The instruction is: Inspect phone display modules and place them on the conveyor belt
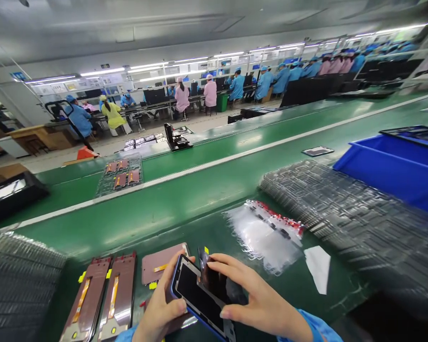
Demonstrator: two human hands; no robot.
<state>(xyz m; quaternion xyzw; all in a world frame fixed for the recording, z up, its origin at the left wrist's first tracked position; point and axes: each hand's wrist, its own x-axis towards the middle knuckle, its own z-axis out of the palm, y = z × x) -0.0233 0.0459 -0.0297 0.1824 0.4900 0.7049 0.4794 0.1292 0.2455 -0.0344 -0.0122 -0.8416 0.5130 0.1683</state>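
My left hand (160, 301) is wrapped around a blue-edged phone frame (194, 289) with a black inner face, its thumb on the near side. My right hand (258, 294) grips a dark glossy screen panel (216, 280) with a yellow tab, tilted up along the frame's right side. The right thumb lies at the frame's edge. Whether panel and frame touch is hard to make out. To the left, two brownish panels with orange flex cables (116, 294) lie on the green bench, and another brownish panel (159, 263) sits just behind my left hand.
Stacked clear plastic trays stand at left (17, 285) and right (328, 213). A pile of clear films with red tabs (271, 232) and a white paper piece (318, 268) lie right of my hands. A blue bin (395, 166) stands farther right. Beyond the green conveyor (199, 185), several people sit working.
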